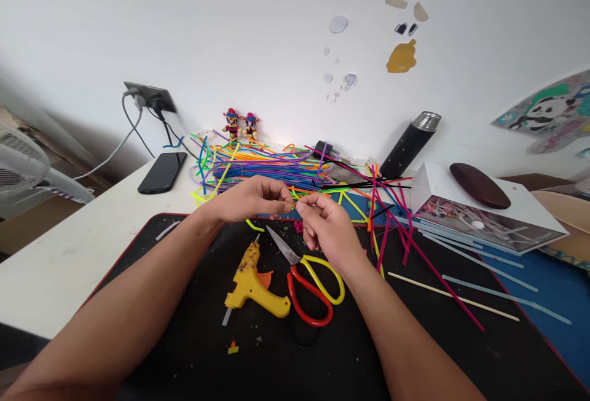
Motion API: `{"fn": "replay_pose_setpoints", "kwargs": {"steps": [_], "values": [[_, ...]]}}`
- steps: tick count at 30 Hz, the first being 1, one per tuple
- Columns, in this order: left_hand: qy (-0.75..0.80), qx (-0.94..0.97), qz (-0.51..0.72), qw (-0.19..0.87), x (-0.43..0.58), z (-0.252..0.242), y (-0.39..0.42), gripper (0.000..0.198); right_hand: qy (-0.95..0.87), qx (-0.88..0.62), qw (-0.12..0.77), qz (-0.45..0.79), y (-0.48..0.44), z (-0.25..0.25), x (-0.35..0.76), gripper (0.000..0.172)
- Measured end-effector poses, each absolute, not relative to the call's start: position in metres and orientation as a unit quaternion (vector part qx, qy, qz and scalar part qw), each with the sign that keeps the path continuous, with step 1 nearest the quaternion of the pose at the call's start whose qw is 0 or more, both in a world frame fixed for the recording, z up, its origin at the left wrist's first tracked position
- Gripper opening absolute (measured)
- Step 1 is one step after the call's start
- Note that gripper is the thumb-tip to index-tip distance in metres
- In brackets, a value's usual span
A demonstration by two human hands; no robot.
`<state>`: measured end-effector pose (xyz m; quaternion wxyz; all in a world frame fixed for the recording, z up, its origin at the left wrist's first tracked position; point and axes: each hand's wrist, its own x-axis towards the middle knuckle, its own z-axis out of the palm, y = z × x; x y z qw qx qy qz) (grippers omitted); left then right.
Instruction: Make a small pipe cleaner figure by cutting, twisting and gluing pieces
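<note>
My left hand and my right hand meet above the black mat, each closed in a pinch, fingertips almost touching. A tiny yellowish bit shows between them, too small to name. Below lie scissors with one red and one yellow handle, blades slightly apart. Left of these rests a yellow hot glue gun with a glue stick poking from its back. Behind my hands is a heap of coloured pipe cleaners, mostly blue, purple and orange.
Clear glue sticks, a wooden stick and magenta pipe cleaners lie right. A white box bears a dark brown case. A black thermos leans on the wall; a phone and two small figures stay left.
</note>
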<state>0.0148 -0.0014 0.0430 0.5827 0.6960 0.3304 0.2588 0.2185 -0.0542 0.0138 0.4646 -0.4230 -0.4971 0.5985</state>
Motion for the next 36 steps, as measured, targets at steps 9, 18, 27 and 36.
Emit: {"fn": "replay_pose_setpoints", "kwargs": {"steps": [9, 18, 27, 36], "values": [[0.334, 0.689, 0.262, 0.587, 0.016, 0.044, -0.002, 0.032, -0.489, -0.407, 0.463, 0.617, -0.055, 0.014, 0.219, 0.035], [0.333, 0.666, 0.283, 0.604, 0.019, 0.042, -0.004, 0.032, -0.469, -0.394, 0.464, 0.640, -0.054, 0.012, 0.218, 0.040], [0.324, 0.624, 0.334, 0.628, 0.026, 0.031, -0.005, 0.025, -0.455, -0.374, 0.476, 0.653, -0.053, 0.012, 0.218, 0.043], [0.317, 0.562, 0.383, 0.661, 0.037, 0.027, -0.010, 0.026, -0.441, -0.363, 0.491, 0.657, -0.051, 0.011, 0.217, 0.045]]}}
